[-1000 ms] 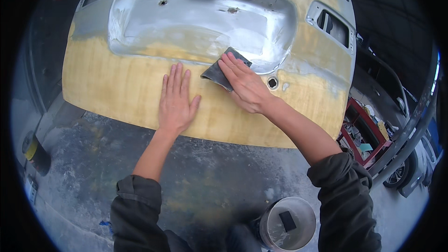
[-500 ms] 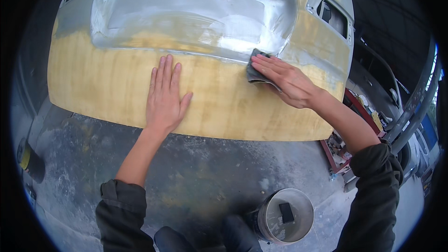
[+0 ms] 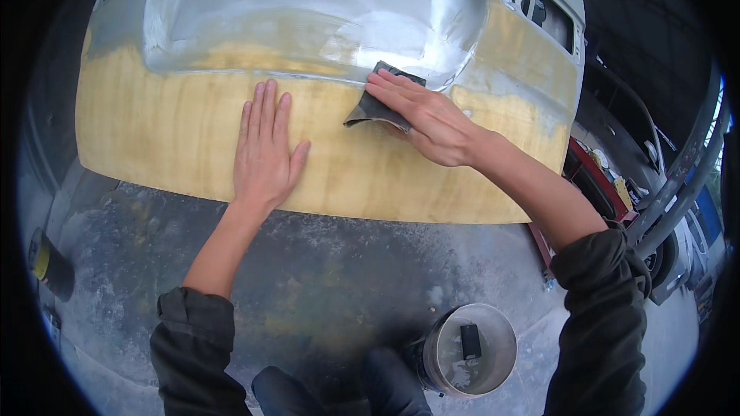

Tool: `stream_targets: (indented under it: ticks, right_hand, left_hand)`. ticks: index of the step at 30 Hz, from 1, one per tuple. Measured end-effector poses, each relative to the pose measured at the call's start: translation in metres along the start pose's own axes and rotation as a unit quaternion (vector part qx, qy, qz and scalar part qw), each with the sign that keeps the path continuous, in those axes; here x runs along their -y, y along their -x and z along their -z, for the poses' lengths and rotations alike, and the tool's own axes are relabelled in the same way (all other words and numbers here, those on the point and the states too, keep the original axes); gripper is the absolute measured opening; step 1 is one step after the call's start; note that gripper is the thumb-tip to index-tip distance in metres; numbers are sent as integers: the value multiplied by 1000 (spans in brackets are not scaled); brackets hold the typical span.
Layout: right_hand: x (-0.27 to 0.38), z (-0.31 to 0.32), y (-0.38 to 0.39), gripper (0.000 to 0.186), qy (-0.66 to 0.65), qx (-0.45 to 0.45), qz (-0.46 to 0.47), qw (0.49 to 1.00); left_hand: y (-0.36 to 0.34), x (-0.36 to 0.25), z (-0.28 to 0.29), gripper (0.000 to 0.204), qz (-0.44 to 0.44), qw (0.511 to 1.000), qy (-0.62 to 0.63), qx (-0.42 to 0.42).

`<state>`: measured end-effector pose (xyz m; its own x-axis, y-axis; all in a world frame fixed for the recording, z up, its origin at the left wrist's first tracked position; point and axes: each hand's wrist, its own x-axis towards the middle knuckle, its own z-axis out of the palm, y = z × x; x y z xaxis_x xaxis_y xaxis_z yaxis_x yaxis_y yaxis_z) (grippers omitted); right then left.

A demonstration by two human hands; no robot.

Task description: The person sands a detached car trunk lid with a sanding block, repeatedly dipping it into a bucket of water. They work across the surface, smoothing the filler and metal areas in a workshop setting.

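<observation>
A car's tailgate panel [image 3: 162,127] spreads before me, its lower part coated yellow and its recess bare, shiny grey. My left hand [image 3: 264,156] lies flat on the yellow area, fingers stretched out and holding nothing. Beneath the fingers of my right hand [image 3: 435,122] is a dark grey sheet of sandpaper [image 3: 373,111], pressed against the panel just under the recess's lower edge. One corner of the sheet curls up toward me. The palm side of the right hand is hidden.
A round bucket [image 3: 505,347] with liquid and a black block [image 3: 470,341] in it stands on the floor [image 3: 324,285] by my feet. To the right are a red cart [image 3: 597,181] and grey metal pipes [image 3: 671,208]. A dark can [image 3: 52,268] stands far left.
My right hand has slid left along the recess's lower edge with the sandpaper, which now sits turned at a different angle. The left hand keeps its place on the panel.
</observation>
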<state>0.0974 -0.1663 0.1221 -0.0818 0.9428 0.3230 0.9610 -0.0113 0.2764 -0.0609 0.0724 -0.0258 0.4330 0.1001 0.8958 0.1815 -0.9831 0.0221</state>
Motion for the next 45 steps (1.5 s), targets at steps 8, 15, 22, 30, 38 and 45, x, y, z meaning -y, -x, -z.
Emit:
stream_targets:
  ticks: [8,15,22,30,38,45]
  right_hand:
    - [-14,21,35,75,141,45,-41,988]
    - [-3,-18,-22,74,56,-18,22,998]
    - [-60,40,47,57,302,6,-40,952]
    - [-56,39,47,57,242,-9,-46,969]
    - [-35,28,47,58,176,8,-60,983]
    - [43,-21,168,61,87,41,-115,989]
  left_hand:
    - [0,1,6,80,5,1000,8,5]
    - [2,0,0,81,-1,1000,12,4]
    - [2,3,5,82,-14,1000,15,14]
    - [-34,-21,12,73,-67,996,35,43]
    - [-103,-74,-24,51,-178,979,101,-8]
    - [-95,-72,-28,45,-192,975,99,-47]
